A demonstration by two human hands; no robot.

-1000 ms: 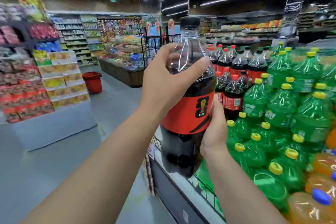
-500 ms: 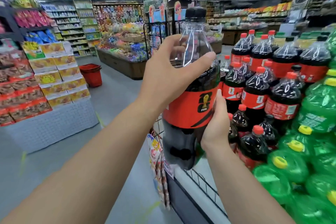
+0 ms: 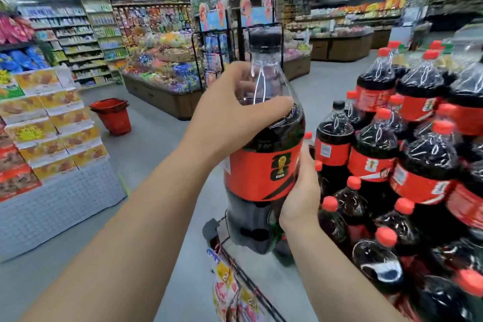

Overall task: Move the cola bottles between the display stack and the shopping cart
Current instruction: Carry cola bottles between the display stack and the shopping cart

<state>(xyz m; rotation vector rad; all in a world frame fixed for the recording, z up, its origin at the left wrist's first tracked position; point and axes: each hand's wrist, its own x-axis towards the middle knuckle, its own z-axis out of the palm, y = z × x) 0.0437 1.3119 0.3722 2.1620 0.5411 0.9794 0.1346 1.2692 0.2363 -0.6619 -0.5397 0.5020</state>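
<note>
A large cola bottle (image 3: 264,164) with a black cap and a red label is held upright in the air, centre of view. My left hand (image 3: 230,115) grips its shoulder, thumb across the front. My right hand (image 3: 300,191) holds its right side at the label, fingers wrapped behind. The display stack of red-capped cola bottles (image 3: 407,170) rises just to the right, close to the held bottle. No shopping cart is plainly in view.
A wire rack edge (image 3: 235,266) with hanging snack packets lies below the bottle. A red shopping basket (image 3: 112,117) stands on the grey aisle floor. A boxed-goods display (image 3: 47,123) is at left, a sweets counter (image 3: 162,78) farther back.
The view has swung left along the display: green bottles left the frame and the cola stack now fills the right side. Both hands keep the same hold on the bottle.
</note>
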